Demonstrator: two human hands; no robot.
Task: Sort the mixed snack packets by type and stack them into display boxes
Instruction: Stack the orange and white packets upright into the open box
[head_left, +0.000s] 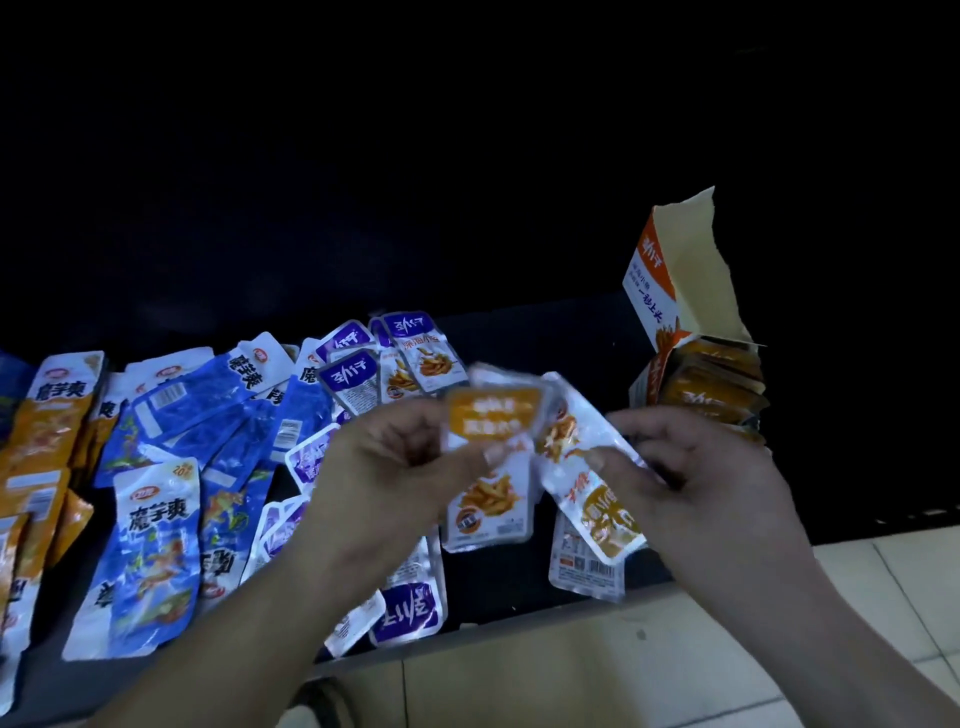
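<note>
My left hand (395, 467) has its grip pinched on one orange packet (493, 415), which is blurred. My right hand (711, 483) is clamped on a second packet (608, 509), its long axis running from 11 to 5 o'clock. The open display box (652, 291), with orange packets already inside, stands on the tabletop at 12 o'clock from the right hand. I judge that hand the nearer one for stacking.

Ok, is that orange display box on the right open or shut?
Open: the display box has its top flap raised, and orange packets show inside.
</note>
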